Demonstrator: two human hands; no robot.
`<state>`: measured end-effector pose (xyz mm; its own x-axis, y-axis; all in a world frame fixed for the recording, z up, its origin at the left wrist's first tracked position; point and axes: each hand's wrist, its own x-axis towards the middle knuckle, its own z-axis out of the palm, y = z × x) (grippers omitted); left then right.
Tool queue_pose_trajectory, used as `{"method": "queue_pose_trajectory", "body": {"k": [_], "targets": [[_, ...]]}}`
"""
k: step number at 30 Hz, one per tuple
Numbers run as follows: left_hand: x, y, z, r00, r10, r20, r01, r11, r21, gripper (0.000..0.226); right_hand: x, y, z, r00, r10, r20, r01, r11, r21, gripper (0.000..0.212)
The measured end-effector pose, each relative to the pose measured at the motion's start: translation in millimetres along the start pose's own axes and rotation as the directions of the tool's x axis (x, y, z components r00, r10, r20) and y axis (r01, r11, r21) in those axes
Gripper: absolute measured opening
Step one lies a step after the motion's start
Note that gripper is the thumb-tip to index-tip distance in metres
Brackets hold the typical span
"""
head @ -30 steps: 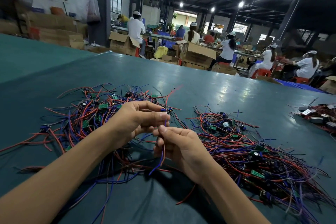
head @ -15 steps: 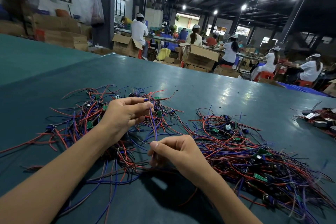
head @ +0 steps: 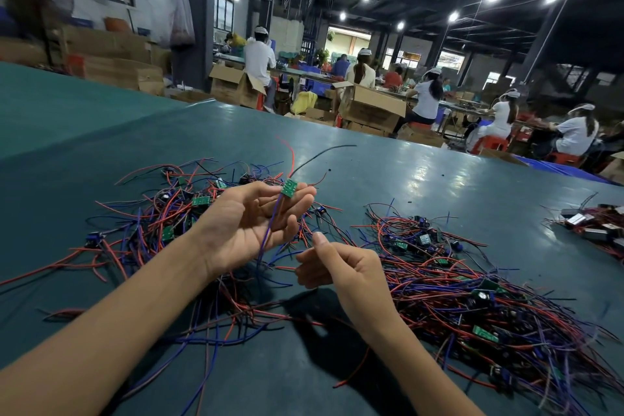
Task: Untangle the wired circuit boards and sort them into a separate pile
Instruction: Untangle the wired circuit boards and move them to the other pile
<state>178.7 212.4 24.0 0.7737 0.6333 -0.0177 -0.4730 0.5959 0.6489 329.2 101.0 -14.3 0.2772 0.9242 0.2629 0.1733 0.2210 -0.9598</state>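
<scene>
My left hand [head: 250, 226] is raised palm up over the left tangle of wired boards [head: 158, 213]. Between thumb and fingertips it pinches a small green circuit board [head: 289, 187]. Red and black wires rise from the board, and a blue wire hangs down across the palm. My right hand [head: 337, 267] hovers just right of it with curled fingers and the thumb up. Whether it pinches a thin wire is unclear. A second, denser pile of wired boards [head: 472, 287] lies to the right.
The green table [head: 388, 179] stretches far ahead. A smaller heap of parts with wires [head: 597, 223] lies at the right edge. Beyond the table, several workers in white sit among cardboard boxes [head: 371, 108].
My left hand has turned palm up and lifted one board out of the tangle, its wires now swinging free above. My right hand has let the blue wire slide and stays low.
</scene>
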Motion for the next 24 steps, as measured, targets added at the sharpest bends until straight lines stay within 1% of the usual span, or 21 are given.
{"method": "queue_pose_trajectory", "body": {"k": [6, 9, 11, 12, 13, 14, 15, 16, 17, 18, 19, 20, 22, 24], "targets": [[-1.2, -4.9, 4.4, 0.999, -0.03, 0.025, 0.03, 1.0, 0.002, 0.036, -0.6, -1.4, 1.5, 1.0, 0.006, -0.002, -0.006, 1.0, -0.014, 0.039], [-1.7, -3.8, 4.2, 0.999, -0.036, 0.016, 0.035, 0.999, 0.016, 0.035, -0.4, -2.5, 1.6, 1.0, 0.014, -0.004, -0.014, 1.0, -0.006, 0.039], [-1.2, -5.1, 4.7, 1.0, -0.012, -0.012, 0.013, 0.995, 0.099, 0.032, 0.2, -2.8, 1.4, 1.0, 0.019, -0.011, -0.019, 1.0, 0.001, 0.04], [0.4, -6.6, 5.1, 0.999, 0.038, -0.038, -0.03, 0.98, 0.194, 0.03, 0.8, -2.6, 1.0, 1.0, 0.019, -0.017, -0.019, 1.0, 0.006, 0.04], [1.9, -8.7, 5.0, 0.99, 0.128, -0.059, -0.1, 0.933, 0.346, 0.028, 1.2, -2.5, 0.8, 1.0, 0.019, -0.024, -0.019, 1.0, 0.011, 0.04], [2.2, -11.5, 4.9, 0.966, 0.253, -0.061, -0.179, 0.816, 0.55, 0.028, 1.4, -2.4, 0.8, 0.999, 0.02, -0.03, -0.019, 1.0, 0.016, 0.04], [3.0, -15.2, 4.2, 0.918, 0.395, -0.03, -0.234, 0.604, 0.762, 0.032, 1.6, -2.2, 0.4, 0.999, 0.02, -0.037, -0.02, 1.0, 0.021, 0.04], [4.3, -19.2, 2.0, 0.85, 0.525, 0.041, -0.25, 0.334, 0.909, 0.037, 1.7, -1.9, 0.1, 0.999, 0.02, -0.045, -0.019, 1.0, 0.024, 0.039], [5.0, -22.9, 0.0, 0.782, 0.609, 0.13, -0.239, 0.1, 0.966, 0.042, 1.8, -1.7, -0.2, 0.998, 0.02, -0.053, -0.019, 0.999, 0.028, 0.039], [4.6, -25.8, -0.9, 0.734, 0.647, 0.208, -0.225, -0.058, 0.973, 0.044, 2.0, -1.5, -0.8, 0.998, 0.022, -0.062, -0.02, 0.999, 0.035, 0.038], [3.8, -28.1, -1.0, 0.703, 0.657, 0.272, -0.227, -0.155, 0.961, 0.044, 2.4, -1.4, -1.1, 0.997, 0.025, -0.069, -0.022, 0.999, 0.047, 0.036], [2.9, -29.6, -1.1, 0.684, 0.656, 0.318, -0.237, -0.212, 0.948, 0.044, 3.0, -1.3, -1.5, 0.997, 0.03, -0.076, -0.025, 0.998, 0.063, 0.035], [2.3, -30.6, -1.0, 0.677, 0.644, 0.357, -0.26, -0.244, 0.934, 0.044, 4.5, -1.3, -1.9, 0.994, 0.05, -0.095, -0.04, 0.994, 0.105, 0.032], [1.6, -30.0, -1.0, 0.68, 0.635, 0.367, -0.283, -0.235, 0.93, 0.043, 5.9, -1.2, -2.2, 0.99, 0.087, -0.108, -0.067, 0.982, 0.175, 0.029]]}}
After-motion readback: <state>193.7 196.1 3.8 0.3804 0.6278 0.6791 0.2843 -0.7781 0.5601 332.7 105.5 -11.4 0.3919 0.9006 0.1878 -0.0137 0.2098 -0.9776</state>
